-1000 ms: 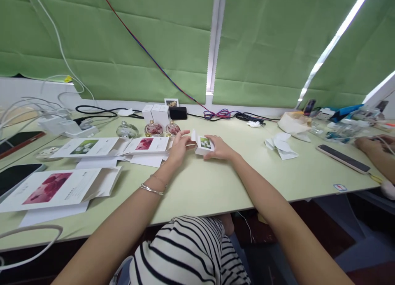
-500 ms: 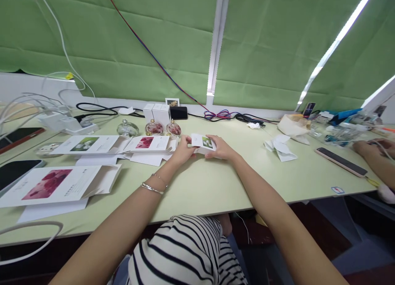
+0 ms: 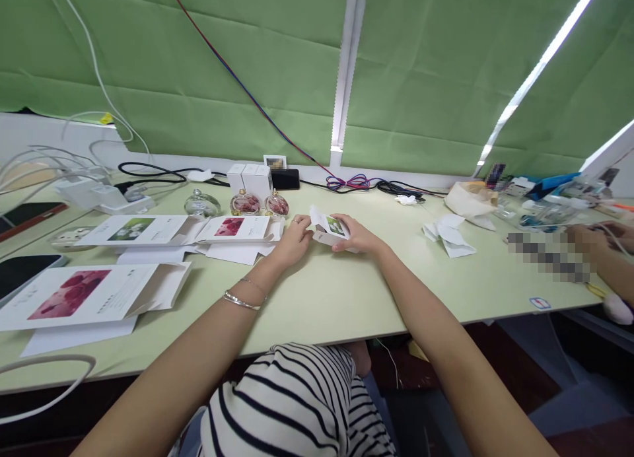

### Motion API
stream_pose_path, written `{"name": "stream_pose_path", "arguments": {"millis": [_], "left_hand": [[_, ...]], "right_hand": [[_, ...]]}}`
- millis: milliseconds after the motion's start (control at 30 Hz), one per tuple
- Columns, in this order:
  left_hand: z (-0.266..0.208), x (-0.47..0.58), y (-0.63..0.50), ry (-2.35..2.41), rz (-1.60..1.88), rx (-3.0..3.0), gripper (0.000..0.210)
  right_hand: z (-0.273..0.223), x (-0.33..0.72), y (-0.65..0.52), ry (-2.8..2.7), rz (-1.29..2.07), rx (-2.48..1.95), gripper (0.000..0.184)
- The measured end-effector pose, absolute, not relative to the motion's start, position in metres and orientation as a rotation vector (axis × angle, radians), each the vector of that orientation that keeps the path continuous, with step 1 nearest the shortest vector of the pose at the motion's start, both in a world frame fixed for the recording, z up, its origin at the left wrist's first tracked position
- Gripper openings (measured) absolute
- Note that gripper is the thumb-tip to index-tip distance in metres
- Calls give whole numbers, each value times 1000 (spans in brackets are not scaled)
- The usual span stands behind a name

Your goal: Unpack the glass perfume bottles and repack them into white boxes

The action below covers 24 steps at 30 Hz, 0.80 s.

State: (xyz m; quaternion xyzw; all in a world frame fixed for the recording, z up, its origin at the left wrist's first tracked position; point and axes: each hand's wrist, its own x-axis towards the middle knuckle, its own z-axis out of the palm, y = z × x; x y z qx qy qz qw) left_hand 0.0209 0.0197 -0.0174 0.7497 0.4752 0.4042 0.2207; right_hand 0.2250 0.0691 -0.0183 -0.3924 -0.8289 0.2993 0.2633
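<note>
A small white box with a green flower picture is in my right hand, thumb on the near side and fingers over the far side. Its left end has a raised flap. Just left of that end is my left hand, its fingers loosely bent and nothing visible in them. Left of my hands lie flattened white cartons: one with a pink picture, another with a green picture, and a larger pink-picture carton closer to me.
Behind the cartons stand a clear round bottle and two pink ones. White boxes and a black phone are behind them. Crumpled paper lies to the right. Another person's hand is at far right.
My left hand has drawn slightly left, away from the small box. The box is tilted more, and a flap at its left end now stands up. My right hand keeps its hold.
</note>
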Motion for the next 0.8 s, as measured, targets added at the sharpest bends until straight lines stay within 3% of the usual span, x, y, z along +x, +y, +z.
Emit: {"name": "stream_pose_path", "arguments": {"millis": [100,300,533,800], "left_hand": [[-17,16,18,1354,988,2429,38],[-11,22,15,1322,832,2566,34],[-4,25,9,1535,826,2195,26],[-10,35,7,1720,710,2077,33]], "right_hand": [[-15,232,70,-2276,966,-1001,88],[-7,237,66,-2302,1102,-951,85],[-5,231,63,-2429,897,-1071,89],[2,232,55,-2646,602,-1248,87]]}}
